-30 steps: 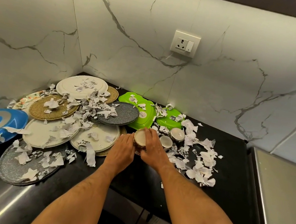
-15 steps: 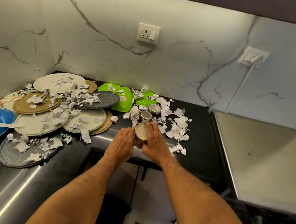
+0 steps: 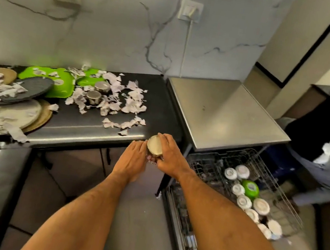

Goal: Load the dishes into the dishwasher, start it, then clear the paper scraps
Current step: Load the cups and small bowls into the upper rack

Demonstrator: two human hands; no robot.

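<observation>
I held a small cup (image 3: 154,147) between both hands just off the front edge of the dark counter (image 3: 94,126), its base turned up toward me: my right hand (image 3: 170,158) had its fingers curled round the far side, and my left hand (image 3: 132,158) lay against the near side with fingers fairly straight, touching rather than gripping it. The pulled-out dishwasher rack (image 3: 237,179) stood below and to my right, already carrying a row of small white cups and one green bowl (image 3: 250,188), so I judged the loading well begun but far from finished. Two more metal cups (image 3: 98,92) sat on the counter among the paper scraps (image 3: 128,104), and the green trays (image 3: 60,84) and the pile of plates (image 3: 16,114) at the left were untouched and strewn with paper. Starting the machine and clearing the scraps both remained.
</observation>
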